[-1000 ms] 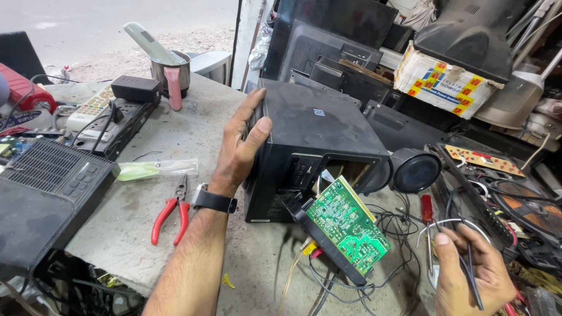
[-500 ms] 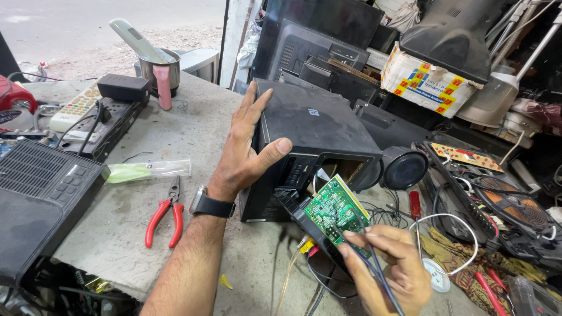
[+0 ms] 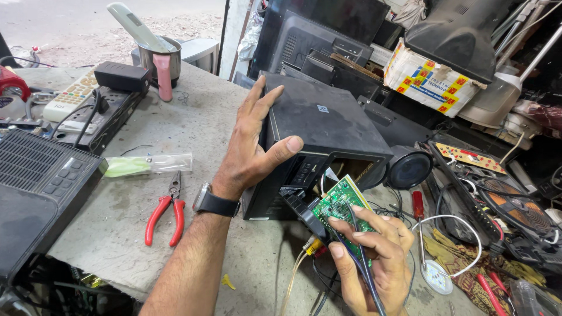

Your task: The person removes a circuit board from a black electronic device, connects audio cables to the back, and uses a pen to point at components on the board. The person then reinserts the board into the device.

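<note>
A big black box [image 3: 319,137] lies on the grey table [image 3: 117,210]. The left hand [image 3: 249,149] rests flat on its side with fingers spread wide, thumb on the front edge — it holds the box steady and grips nothing. The right hand [image 3: 372,263] has its fingers closed around a thin dark tool [image 3: 360,251] and touches a green circuit board [image 3: 339,205]. The board already hangs out of the box's open end, but wires [image 3: 304,257] tie it to the box, so the work looks about half done. Nearby lie red pliers [image 3: 164,213], a small round speaker [image 3: 408,168] and a red screwdriver [image 3: 418,206]. Loose wires crowd the space under the board — they could get in the way.
</note>
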